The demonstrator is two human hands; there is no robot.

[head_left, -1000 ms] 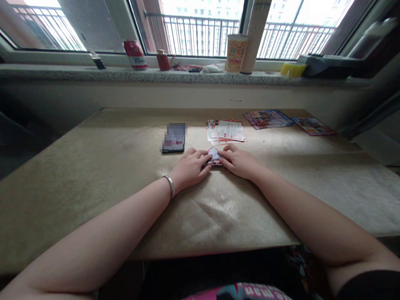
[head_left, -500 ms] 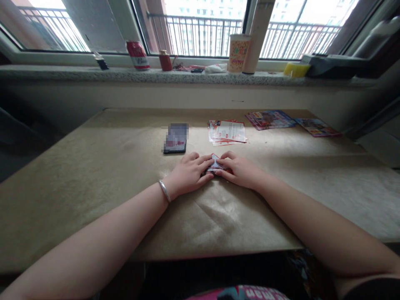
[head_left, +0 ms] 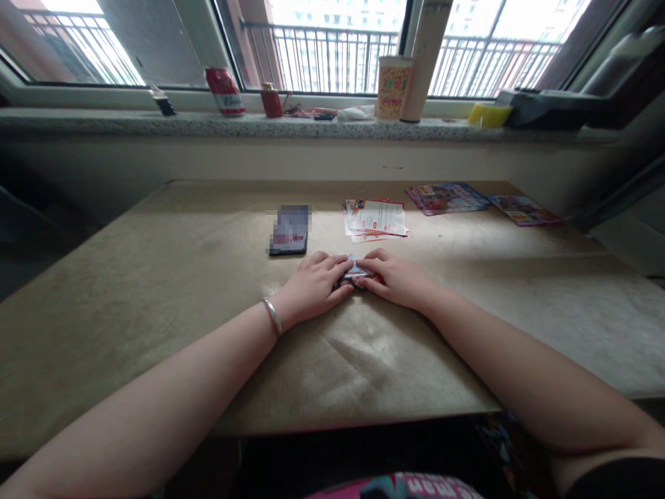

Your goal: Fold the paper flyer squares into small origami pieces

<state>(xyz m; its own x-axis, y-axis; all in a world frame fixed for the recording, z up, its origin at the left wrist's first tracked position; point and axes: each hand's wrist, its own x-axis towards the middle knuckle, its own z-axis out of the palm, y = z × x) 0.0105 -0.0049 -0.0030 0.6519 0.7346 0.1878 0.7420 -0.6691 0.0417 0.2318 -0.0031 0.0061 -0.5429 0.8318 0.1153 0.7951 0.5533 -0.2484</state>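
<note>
Head view: your left hand (head_left: pixel 312 284) and your right hand (head_left: pixel 399 278) meet at the middle of the worktop (head_left: pixel 156 291), fingertips facing each other; between them lies a small folded paper (head_left: pixel 356 271), pale with red print, flat on the worktop and mostly covered by your fingers. The grip of your left hand is clenched on the paper's left edge, fingers on top and thumb at the near side; the grip of your right hand is clenched on its right edge in the same way; both palms rest low on the surface. A silver bracelet (head_left: pixel 271 316) sits on your left wrist; both forearms lie across the near edge of the worktop.

Just beyond your left hand lies a dark phone (head_left: pixel 289 230), face up; just beyond the folded paper sits a loose stack of leaflets (head_left: pixel 377 218), white and red, apart from your fingers. Well to the right, near the far edge, lie two colourful booklets (head_left: pixel 447 197), the second (head_left: pixel 524 210) nearer the right corner.

Behind the worktop runs a stone windowsill (head_left: pixel 129 123); on it stand a red can (head_left: pixel 224 90), tilted, a small red jar (head_left: pixel 271 101), a printed paper cup (head_left: pixel 392 86) and a yellow sponge (head_left: pixel 485 114); a brown paper roll (head_left: pixel 423 59) stands upright just beside the cup.
</note>
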